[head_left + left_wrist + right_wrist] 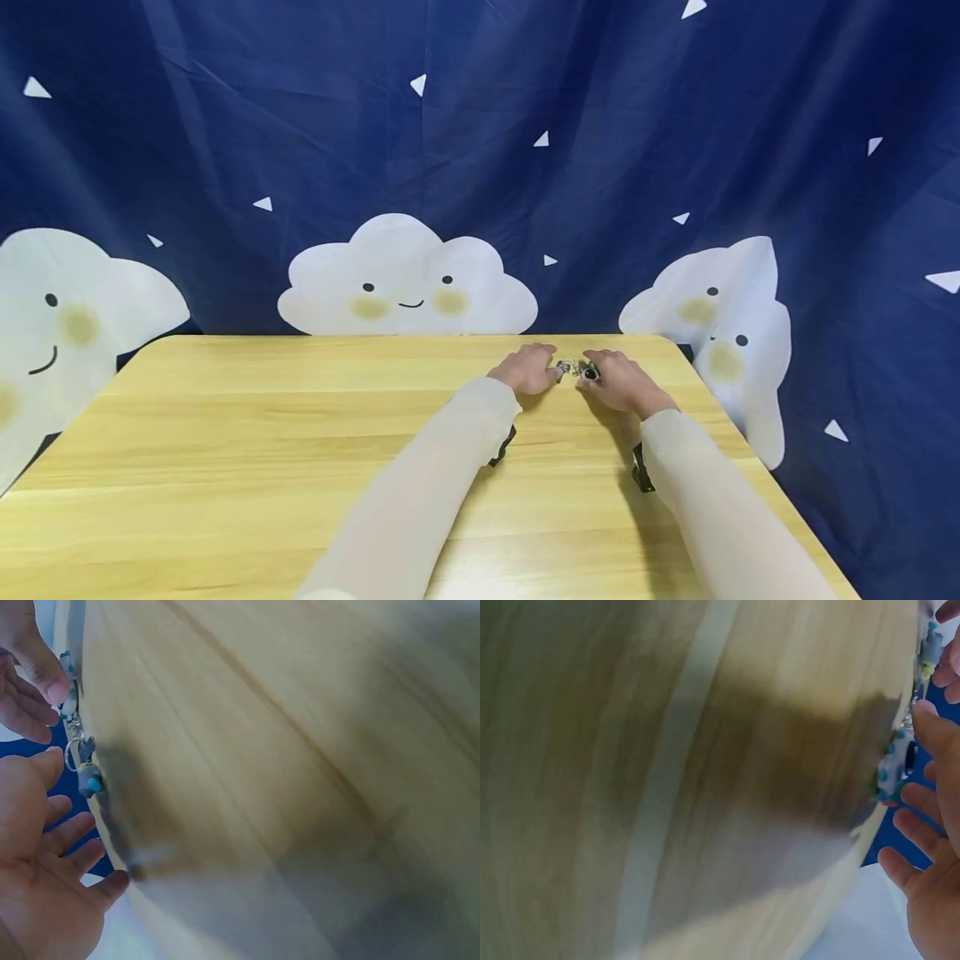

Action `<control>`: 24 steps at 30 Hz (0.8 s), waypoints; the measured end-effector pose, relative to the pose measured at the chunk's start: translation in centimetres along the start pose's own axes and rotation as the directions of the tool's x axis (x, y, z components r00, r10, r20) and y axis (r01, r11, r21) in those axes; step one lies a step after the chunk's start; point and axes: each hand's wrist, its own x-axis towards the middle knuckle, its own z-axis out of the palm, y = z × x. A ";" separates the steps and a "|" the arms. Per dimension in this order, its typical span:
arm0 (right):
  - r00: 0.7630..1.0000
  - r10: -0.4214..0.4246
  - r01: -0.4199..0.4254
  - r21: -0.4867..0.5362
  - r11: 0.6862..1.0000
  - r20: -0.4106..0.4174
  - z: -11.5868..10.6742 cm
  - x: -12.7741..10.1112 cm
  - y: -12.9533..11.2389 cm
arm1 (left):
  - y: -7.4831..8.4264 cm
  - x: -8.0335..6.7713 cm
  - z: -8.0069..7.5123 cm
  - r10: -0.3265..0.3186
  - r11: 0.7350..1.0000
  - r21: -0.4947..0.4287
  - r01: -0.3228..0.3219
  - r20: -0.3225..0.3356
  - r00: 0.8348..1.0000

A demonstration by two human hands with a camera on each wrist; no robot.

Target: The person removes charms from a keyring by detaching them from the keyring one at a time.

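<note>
A keychain [572,365] with small figure charms lies near the far right part of the wooden table. My left hand [528,369] is at its left end, fingers spread and loosely bent, thumb close to the metal ring [70,754] and the grey charm with a blue patch [90,780]. On the other side is my right hand [618,379], its thumb beside the chain and its fingers apart around the white charm with blue dots [894,769]. In the head view, the fingers partly hide both charms.
The light wooden table [262,450] has rounded far corners, and its far edge runs just beyond both hands. Behind it hangs a dark blue curtain [315,125] with white clouds and triangles. Dark wrist mounts [642,469] sit under the pale sleeves [420,492].
</note>
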 end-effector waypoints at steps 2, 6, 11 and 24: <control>1.000 0.015 -0.015 0.036 0.999 0.000 0.3 0.4 0.1 | -0.1 0.6 0.2 0.001 1.000 -0.005 -0.001 -0.015 1.000; 0.999 0.046 -0.045 0.084 0.995 -0.013 1.0 1.0 0.3 | -0.4 1.4 0.5 0.003 0.999 -0.040 -0.004 -0.037 0.999; 0.996 0.085 -0.084 0.055 0.995 -0.020 1.6 1.3 0.4 | -0.2 1.9 0.7 0.014 0.994 -0.106 -0.020 -0.058 0.998; 0.985 0.153 -0.140 0.150 0.979 -0.079 2.3 1.8 0.6 | 0.6 2.8 2.2 -0.022 0.975 -0.221 -0.012 -0.147 0.989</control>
